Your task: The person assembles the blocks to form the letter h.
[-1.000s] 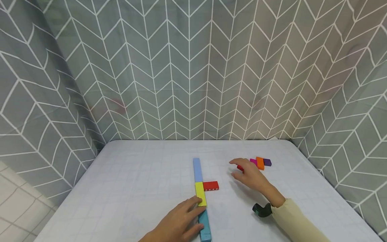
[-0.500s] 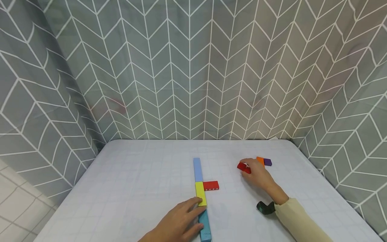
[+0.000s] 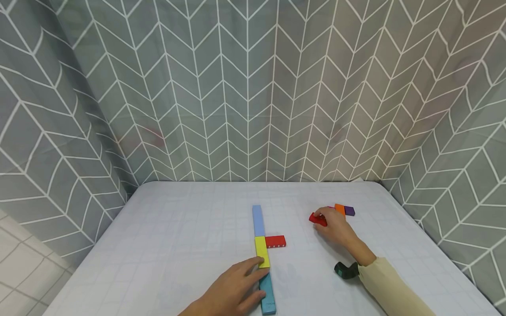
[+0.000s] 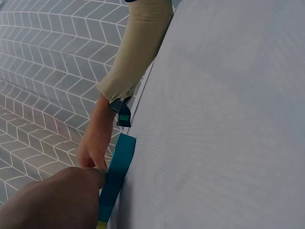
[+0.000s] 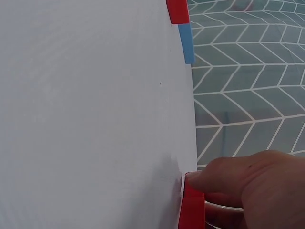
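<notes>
Now your right hand (image 3: 336, 224) has closed from its hovering reach to pinch the far-right red block (image 3: 317, 220), so that piece seems under control; your left hand (image 3: 231, 285) rests loose-fingered on the near-centre yellow block (image 3: 261, 251) and teal block (image 3: 268, 298).

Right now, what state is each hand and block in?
Light blue block: lying
Yellow block: lying, partly covered
Teal block: lying, partly covered
Dotted red block: lying, touching yellow block
Orange block: partly hidden
Purple block: lying
Magenta block: mostly hidden
Left hand: touching teal block
Right hand: pinching another red block
</notes>
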Available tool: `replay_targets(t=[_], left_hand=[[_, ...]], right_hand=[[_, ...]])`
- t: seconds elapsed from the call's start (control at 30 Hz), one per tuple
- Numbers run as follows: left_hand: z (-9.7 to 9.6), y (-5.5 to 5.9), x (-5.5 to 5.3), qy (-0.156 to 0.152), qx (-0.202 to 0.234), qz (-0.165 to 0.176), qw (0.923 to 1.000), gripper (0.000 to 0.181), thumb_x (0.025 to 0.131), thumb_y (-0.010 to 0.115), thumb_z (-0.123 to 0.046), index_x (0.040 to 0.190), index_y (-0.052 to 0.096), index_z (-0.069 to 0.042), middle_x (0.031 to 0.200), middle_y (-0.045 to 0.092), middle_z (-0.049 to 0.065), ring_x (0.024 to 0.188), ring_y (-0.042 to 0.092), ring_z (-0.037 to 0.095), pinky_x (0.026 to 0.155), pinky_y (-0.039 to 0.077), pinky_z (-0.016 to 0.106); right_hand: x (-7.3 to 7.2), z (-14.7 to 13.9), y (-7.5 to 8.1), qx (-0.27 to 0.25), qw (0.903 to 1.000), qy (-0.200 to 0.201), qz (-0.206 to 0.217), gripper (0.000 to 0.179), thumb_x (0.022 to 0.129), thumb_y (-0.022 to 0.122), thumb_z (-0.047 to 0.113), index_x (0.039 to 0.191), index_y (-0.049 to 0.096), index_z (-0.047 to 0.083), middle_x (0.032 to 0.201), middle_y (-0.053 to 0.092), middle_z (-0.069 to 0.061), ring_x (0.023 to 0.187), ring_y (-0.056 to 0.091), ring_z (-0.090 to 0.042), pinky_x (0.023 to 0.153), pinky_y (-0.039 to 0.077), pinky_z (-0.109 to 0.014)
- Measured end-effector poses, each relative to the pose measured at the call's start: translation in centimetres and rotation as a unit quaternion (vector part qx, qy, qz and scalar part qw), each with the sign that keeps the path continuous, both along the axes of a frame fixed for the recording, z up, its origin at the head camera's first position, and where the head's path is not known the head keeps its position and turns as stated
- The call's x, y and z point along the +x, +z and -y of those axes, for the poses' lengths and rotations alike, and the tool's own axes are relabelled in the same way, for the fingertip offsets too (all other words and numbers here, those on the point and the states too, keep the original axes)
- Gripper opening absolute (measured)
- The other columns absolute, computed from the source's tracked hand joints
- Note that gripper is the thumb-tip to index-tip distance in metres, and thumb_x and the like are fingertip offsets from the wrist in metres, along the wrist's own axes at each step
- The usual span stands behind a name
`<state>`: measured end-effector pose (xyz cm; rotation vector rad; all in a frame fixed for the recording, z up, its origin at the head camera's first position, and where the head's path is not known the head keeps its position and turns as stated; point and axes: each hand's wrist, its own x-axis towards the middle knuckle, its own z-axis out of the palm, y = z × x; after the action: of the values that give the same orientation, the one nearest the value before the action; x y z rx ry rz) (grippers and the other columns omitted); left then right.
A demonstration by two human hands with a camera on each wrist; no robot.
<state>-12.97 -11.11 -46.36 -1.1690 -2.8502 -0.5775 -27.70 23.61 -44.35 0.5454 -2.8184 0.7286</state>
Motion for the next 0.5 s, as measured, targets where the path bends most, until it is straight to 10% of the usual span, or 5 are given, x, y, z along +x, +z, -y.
replay_targets(t=[0.5], left_hand=[[0.07,-0.11,0.01,-0.007,0.003,-0.006,1.0,0.058,0.109,0.043,-0.057,0.153,0.053,-0.021,0.158,0.043,0.001,0.136,0.05,0.018,0.109,0.046,0.043]], right_hand=[[-0.25,-0.04,-0.35,-0.019,0.9997,0.013,0.006,0.023,0.086,0.082,-0.004,0.104,0.068,0.004,0.099,0.069,-0.007,0.09,0.063,-0.024,0.086,0.06,-0.046]])
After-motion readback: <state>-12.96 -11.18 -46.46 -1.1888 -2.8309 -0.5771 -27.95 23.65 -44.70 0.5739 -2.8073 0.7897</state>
